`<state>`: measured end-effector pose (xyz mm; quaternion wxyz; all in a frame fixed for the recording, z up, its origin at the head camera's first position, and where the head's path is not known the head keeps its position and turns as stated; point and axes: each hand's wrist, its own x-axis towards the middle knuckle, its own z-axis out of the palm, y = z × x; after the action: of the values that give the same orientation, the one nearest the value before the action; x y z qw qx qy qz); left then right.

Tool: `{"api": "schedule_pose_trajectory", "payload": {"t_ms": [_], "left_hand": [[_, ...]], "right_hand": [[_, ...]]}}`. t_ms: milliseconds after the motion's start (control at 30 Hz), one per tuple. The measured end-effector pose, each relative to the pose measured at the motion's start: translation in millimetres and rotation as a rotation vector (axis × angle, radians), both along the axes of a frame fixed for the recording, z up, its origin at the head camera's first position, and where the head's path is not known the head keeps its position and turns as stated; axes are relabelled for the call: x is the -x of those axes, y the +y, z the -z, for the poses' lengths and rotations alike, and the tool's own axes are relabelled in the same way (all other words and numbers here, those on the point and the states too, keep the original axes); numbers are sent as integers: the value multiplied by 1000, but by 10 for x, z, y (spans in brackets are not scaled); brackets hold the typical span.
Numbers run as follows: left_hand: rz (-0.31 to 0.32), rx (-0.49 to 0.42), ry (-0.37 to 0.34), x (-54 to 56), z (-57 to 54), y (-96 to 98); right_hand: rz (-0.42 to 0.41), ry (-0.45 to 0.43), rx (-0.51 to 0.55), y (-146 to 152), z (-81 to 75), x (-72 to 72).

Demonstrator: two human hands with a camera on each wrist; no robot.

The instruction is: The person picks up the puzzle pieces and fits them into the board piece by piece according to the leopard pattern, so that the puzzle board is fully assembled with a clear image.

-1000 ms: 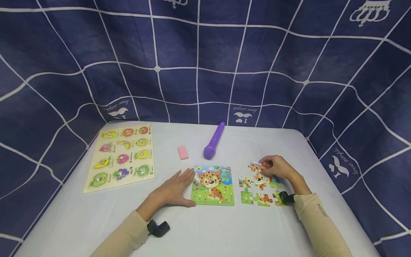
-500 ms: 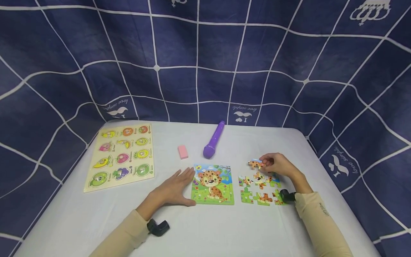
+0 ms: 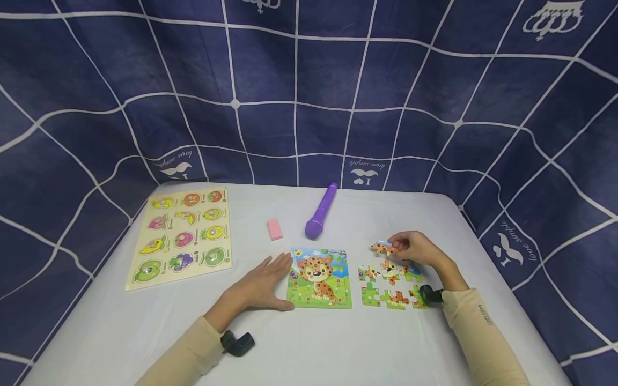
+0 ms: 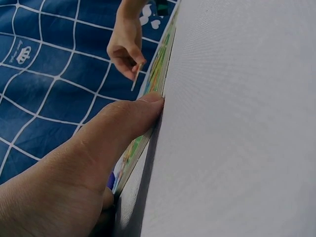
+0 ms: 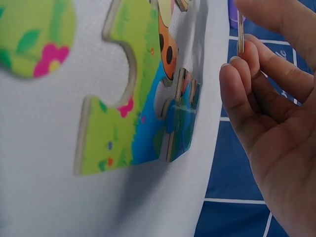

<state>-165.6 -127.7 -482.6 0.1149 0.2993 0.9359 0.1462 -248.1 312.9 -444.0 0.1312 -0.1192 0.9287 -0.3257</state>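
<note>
A square leopard puzzle board (image 3: 318,279) lies flat at the middle of the table. Beside its left edge my left hand (image 3: 260,284) rests with fingers extended; in the left wrist view its thumb (image 4: 113,126) touches the board's side (image 4: 159,66). Between thumb and fingertips my right hand (image 3: 422,252) pinches a spotted puzzle piece (image 3: 382,247), seen edge-on in the right wrist view (image 5: 241,37). Under and in front of that hand lie several loose jigsaw pieces (image 3: 397,299), set apart in rough rows; the hand partly covers some of them. One green piece (image 5: 123,128) looms large in the right wrist view.
A purple toy microphone (image 3: 321,213) lies behind the board. Left of it is a pink block (image 3: 274,229). At the far left a wooden fruit puzzle board (image 3: 181,236) lies on the white tabletop (image 3: 309,348). A blue checked curtain (image 3: 318,96) encloses the back and sides.
The puzzle piece in my right hand has risen slightly and changed its angle a little. My left hand has kept its place at the board.
</note>
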Motion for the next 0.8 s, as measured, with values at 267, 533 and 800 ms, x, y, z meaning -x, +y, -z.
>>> {"api": "schedule_pose_trajectory", "payload": {"t_ms": [267,533,800], "left_hand": [[4,2,4,-4,-5,1],[-7,3,2,8,2,-2],[-8,6,-1,11,22,8]], "right_hand": [[3,-11,-3,-12,23,21],[-21,24,31,-133,7,-5],[-78,59,11,-427,-39,-90]]}}
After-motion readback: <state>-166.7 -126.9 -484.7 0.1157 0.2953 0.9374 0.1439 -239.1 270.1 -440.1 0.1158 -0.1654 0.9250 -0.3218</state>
